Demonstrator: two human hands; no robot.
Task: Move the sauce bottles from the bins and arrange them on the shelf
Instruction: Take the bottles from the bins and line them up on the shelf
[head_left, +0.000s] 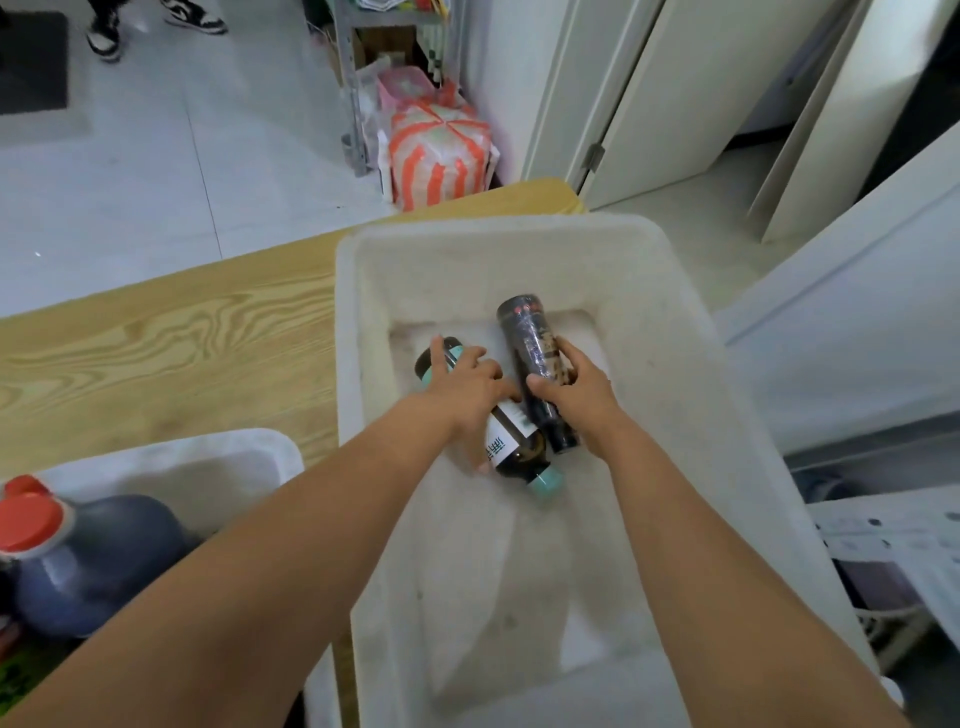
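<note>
The big bin (467, 234) sits on the right end of the table (182, 338). Two bottles lie side by side on the bottom of the bin, touching. The left hand (467, 384) holds the left bottle (501, 441), whose cap points back at the person. The right bottle (530, 353) lies just right of it, held by the right hand (576, 389). A second bin (208, 457) sits on the table to the left, nearer the person, with a jug (104, 561) in it. Behind the table, a bag (436, 150) stands on the floor beside a rack (353, 78).

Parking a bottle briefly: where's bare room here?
Bare: light wooden tabletop left of the large white foam bin; that bin's near floor. Crowded: its middle, left hand grips teal-capped dark bottle, right hand tall dark bottle.
</note>
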